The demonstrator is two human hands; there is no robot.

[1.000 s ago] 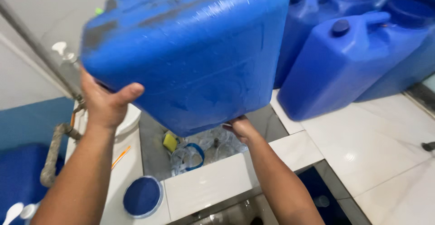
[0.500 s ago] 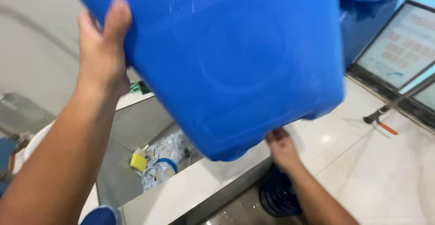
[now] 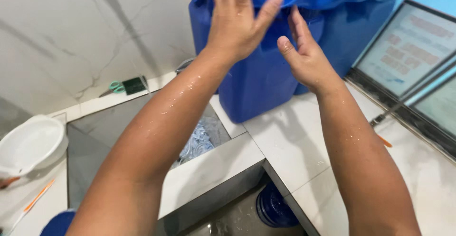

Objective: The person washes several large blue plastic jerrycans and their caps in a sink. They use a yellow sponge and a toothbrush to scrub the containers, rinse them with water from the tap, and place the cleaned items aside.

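Presently the blue jug (image 3: 259, 81) stands upright on the white tiled counter (image 3: 294, 141) at the back, against other blue containers, with both wet hands raised before its upper part: the left hand (image 3: 235, 19) is spread flat with fingers released, seemingly touching the blue rim above, and the right hand (image 3: 304, 55) is likewise unclenched, palm turned inward, grasping nothing. Left of the jug lies a sunken sink (image 3: 118, 122) holding crumpled clear plastic (image 3: 197, 141); a white bowl (image 3: 31, 143) sits at far left, scissors (image 3: 114, 86) on the back ledge
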